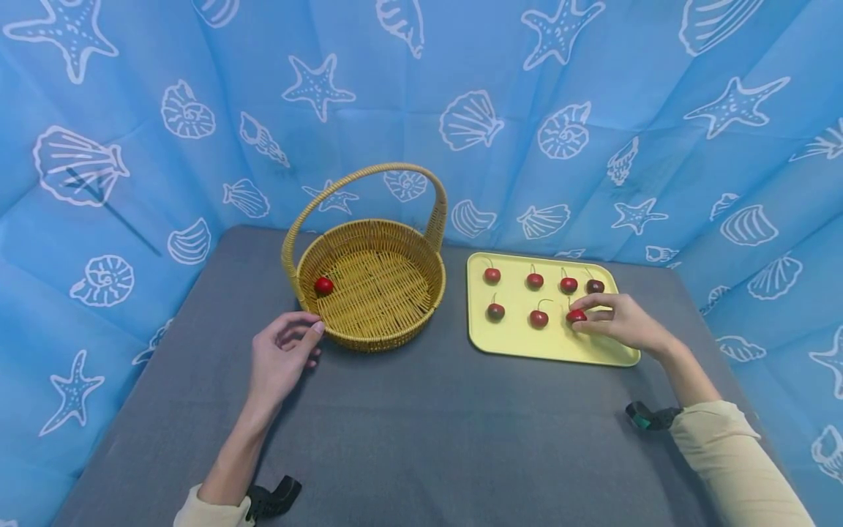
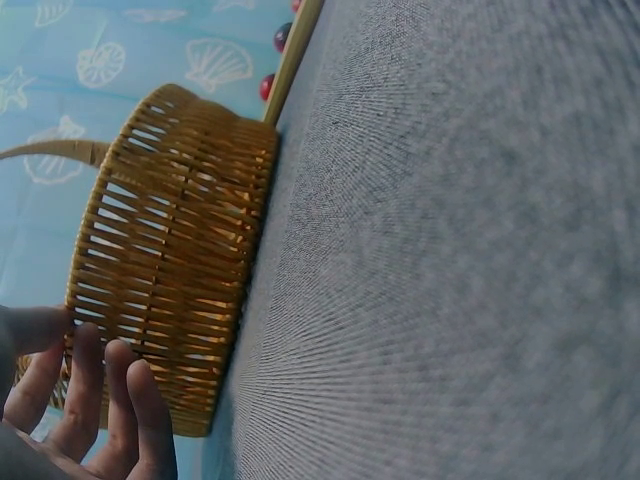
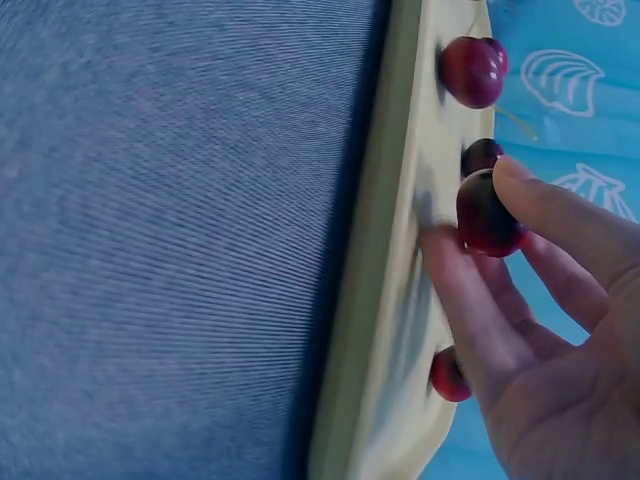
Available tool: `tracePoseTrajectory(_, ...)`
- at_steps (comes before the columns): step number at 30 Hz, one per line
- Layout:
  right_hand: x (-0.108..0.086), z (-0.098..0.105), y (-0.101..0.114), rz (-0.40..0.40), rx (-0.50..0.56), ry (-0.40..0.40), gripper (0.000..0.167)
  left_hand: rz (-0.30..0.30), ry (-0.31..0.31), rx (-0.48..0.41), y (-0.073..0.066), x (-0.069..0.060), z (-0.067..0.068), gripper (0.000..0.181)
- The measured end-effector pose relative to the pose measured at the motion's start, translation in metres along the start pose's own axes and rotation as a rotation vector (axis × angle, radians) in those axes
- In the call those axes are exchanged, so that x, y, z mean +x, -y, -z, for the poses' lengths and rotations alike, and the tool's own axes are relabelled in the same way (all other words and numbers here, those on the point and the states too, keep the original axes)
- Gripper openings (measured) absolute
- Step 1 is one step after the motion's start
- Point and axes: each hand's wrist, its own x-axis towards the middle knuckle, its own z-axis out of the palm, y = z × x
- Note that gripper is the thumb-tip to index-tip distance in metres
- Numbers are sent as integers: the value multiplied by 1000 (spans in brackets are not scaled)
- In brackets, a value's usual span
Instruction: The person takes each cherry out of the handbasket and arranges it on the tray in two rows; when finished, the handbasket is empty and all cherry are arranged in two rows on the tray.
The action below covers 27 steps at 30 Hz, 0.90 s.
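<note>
My right hand (image 1: 615,320) pinches a dark red cherry (image 3: 488,214) between thumb and fingers, over the right half of a pale yellow tray (image 1: 514,344). Several other cherries with stems, such as this one (image 1: 538,318), lie on the tray in two rows. At the left, my left hand (image 1: 283,355) holds the near-left rim of a round wicker basket (image 1: 372,340) with thumb and fingertips. One red cherry (image 1: 323,286) lies inside the basket, by its left wall. The left wrist view shows the fingers (image 2: 120,390) against the basket's woven side.
A tall arched handle (image 1: 365,172) rises over the basket. Grey cloth (image 1: 461,439) covers the table. Behind it and at both sides hangs a blue curtain (image 1: 395,88) with white shells and starfish. The tray stands to the right of the basket, with a gap between them.
</note>
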Motion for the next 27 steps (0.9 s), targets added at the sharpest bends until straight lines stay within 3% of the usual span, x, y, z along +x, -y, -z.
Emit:
tracePoseTrajectory(9,5,-7,-9,72,-103,-71,32,18,-1,10,-1,-1,0,28)
tracePoseTrajectory(27,-1,-3,-5,28,-67,-23,39,25,-2,21,-1,0,-1,27)
